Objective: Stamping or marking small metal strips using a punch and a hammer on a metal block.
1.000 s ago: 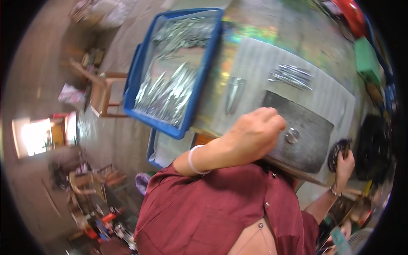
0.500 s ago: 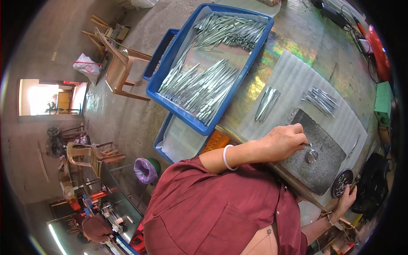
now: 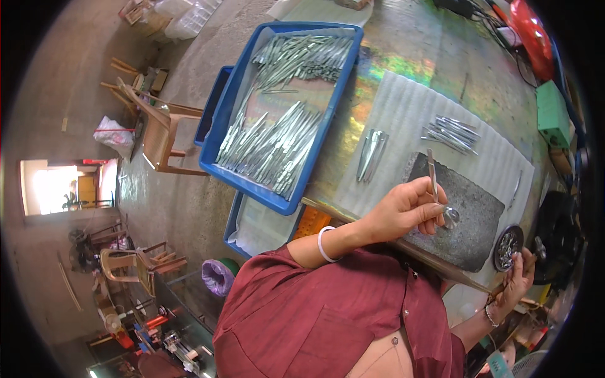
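Note:
My left hand [image 3: 416,205], with a white bangle at the wrist, pinches a slim flat metal piece [image 3: 432,170] that points upward. Below it lies a dark grey block [image 3: 469,236], with a small round metal disc-like part [image 3: 450,218] on top near my fingers. My right hand [image 3: 520,277] is closed beside a round dish of small metal parts [image 3: 508,247]. From that hand sticks out a small tool with a rounded metal end [image 3: 539,248]; its handle is mostly hidden. Two bundles of similar slim metal pieces [image 3: 373,157] [image 3: 452,133] lie on a white foam sheet [image 3: 403,107].
A blue tray [image 3: 205,165] full of slim metal pieces stands on the left of the table, above another tray [image 3: 265,217]. A green box [image 3: 553,113] and a red object [image 3: 532,38] are at the far right. A plastic chair [image 3: 161,135] stands on the floor at left.
My left hand has lifted from the block and turned, so the slim metal piece now points up. My right hand has risen slightly beside the dish. The whole view has shifted.

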`<state>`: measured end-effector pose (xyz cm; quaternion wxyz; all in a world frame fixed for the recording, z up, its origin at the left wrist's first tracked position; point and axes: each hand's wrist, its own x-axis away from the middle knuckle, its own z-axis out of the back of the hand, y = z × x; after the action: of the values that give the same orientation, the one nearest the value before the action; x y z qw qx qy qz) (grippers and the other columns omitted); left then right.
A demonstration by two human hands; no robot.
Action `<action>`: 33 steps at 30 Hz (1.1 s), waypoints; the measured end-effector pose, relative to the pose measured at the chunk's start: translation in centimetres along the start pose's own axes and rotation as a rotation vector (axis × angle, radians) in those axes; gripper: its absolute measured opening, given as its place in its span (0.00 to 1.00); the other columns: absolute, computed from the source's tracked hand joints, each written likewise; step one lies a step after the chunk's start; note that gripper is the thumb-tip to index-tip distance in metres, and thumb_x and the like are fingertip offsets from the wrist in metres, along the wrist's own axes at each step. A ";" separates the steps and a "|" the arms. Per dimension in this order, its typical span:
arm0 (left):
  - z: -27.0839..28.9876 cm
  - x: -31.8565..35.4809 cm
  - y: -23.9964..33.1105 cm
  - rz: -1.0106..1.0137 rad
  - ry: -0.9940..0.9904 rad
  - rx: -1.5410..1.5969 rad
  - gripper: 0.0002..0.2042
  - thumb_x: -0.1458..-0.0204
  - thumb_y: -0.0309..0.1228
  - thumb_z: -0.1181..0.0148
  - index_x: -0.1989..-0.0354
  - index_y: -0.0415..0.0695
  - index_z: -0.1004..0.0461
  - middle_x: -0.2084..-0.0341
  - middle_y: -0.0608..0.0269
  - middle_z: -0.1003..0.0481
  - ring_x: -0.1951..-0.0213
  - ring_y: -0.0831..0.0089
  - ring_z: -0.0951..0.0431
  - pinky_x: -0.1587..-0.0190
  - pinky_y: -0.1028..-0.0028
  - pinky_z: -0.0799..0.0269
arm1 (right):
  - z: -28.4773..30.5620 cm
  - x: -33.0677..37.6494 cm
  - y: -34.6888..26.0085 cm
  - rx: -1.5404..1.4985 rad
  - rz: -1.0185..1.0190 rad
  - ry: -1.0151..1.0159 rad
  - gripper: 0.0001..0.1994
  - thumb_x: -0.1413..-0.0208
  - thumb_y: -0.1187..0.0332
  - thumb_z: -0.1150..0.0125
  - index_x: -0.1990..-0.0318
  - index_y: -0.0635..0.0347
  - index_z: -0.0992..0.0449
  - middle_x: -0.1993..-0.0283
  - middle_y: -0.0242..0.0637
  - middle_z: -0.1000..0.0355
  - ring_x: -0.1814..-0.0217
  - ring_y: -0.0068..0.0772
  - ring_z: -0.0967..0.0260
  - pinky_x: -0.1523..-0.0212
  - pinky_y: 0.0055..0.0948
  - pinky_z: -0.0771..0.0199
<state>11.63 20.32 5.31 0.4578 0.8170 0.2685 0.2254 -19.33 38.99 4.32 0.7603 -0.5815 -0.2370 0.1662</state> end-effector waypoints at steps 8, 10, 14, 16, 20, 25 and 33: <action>-1.2 -0.5 -0.6 0.196 -0.066 0.360 0.09 0.43 0.30 0.44 0.58 0.41 0.31 0.69 0.59 0.23 0.71 0.75 0.22 0.67 0.77 0.25 | -8.3 5.9 -4.1 -0.076 -0.016 -0.311 0.03 0.45 0.75 0.44 0.64 0.60 0.30 0.71 0.34 0.27 0.90 0.10 0.52 0.92 0.14 0.57; -1.5 -0.5 -0.8 0.202 -0.042 0.391 0.08 0.43 0.30 0.44 0.59 0.41 0.30 0.69 0.60 0.23 0.71 0.75 0.23 0.68 0.77 0.25 | -9.8 6.6 -4.1 -0.201 -0.028 -0.433 0.03 0.44 0.76 0.45 0.64 0.62 0.33 0.70 0.38 0.27 0.89 0.11 0.51 0.91 0.13 0.55; -2.0 -0.7 -1.6 0.228 -0.019 0.527 0.08 0.43 0.31 0.44 0.60 0.41 0.28 0.68 0.61 0.24 0.69 0.76 0.23 0.68 0.79 0.25 | -12.1 7.7 -4.7 -0.378 -0.093 -0.574 0.05 0.43 0.76 0.46 0.62 0.64 0.35 0.69 0.42 0.29 0.87 0.11 0.50 0.89 0.13 0.51; -2.0 -0.9 -1.9 0.255 -0.021 0.598 0.08 0.44 0.31 0.43 0.61 0.41 0.28 0.69 0.62 0.24 0.70 0.77 0.23 0.70 0.79 0.24 | -12.8 7.8 -4.8 -0.406 -0.103 -0.616 0.05 0.43 0.76 0.46 0.62 0.64 0.35 0.69 0.42 0.29 0.87 0.12 0.49 0.89 0.13 0.51; -1.7 -1.1 -2.7 0.303 -0.017 0.724 0.08 0.44 0.32 0.43 0.61 0.41 0.28 0.71 0.63 0.24 0.72 0.78 0.23 0.72 0.80 0.24 | -14.2 8.4 -5.2 -0.426 -0.095 -0.579 0.04 0.43 0.76 0.47 0.62 0.65 0.34 0.72 0.38 0.30 0.87 0.12 0.48 0.89 0.13 0.50; -1.6 -1.1 -2.7 0.357 0.037 0.813 0.07 0.44 0.31 0.43 0.63 0.41 0.28 0.70 0.63 0.24 0.73 0.78 0.23 0.72 0.81 0.25 | -14.7 8.1 -6.1 -0.356 -0.118 -0.645 0.02 0.43 0.76 0.47 0.66 0.64 0.31 0.76 0.33 0.30 0.87 0.12 0.46 0.89 0.14 0.49; -2.2 -1.8 -2.3 0.373 0.004 0.850 0.07 0.44 0.33 0.43 0.65 0.42 0.28 0.69 0.63 0.24 0.71 0.79 0.25 0.70 0.83 0.27 | -14.5 7.6 -5.4 -0.364 -0.062 -0.668 0.07 0.42 0.72 0.44 0.63 0.65 0.35 0.77 0.35 0.32 0.86 0.12 0.47 0.87 0.14 0.49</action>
<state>8.40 21.58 4.13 0.0332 0.9661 0.1863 0.1757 -5.11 29.82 7.70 0.5300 -0.6136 -0.5147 0.2786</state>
